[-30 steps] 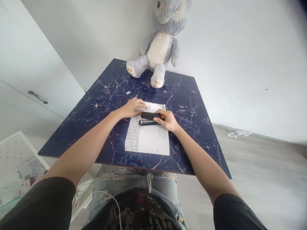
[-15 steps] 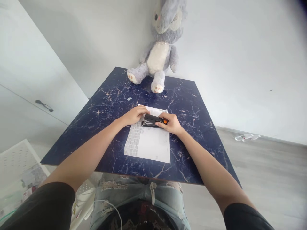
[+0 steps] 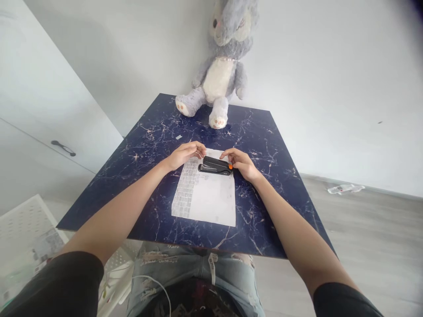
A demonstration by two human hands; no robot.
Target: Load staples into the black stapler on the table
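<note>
A black stapler (image 3: 214, 166) with an orange tip lies across the top of a white sheet of paper (image 3: 208, 200) on the dark blue marbled table (image 3: 264, 145). My left hand (image 3: 183, 155) rests at the sheet's top left corner. Its fingers are loosely bent beside the stapler's left end and hold nothing. My right hand (image 3: 243, 162) is at the stapler's right end. Its fingers are stretched out over the orange tip, touching it lightly without gripping.
A grey plush rabbit (image 3: 221, 66) sits at the table's far edge against the wall. A small white scrap (image 3: 179, 137) lies left of the paper. A white perforated basket (image 3: 23, 220) stands low on the left, and a clear plastic item (image 3: 343, 189) lies on the floor at right.
My right hand has come off the top of the stapler and slid to its orange end. My left hand has lifted its fingers from the paper's top edge. The stapler lies free.
</note>
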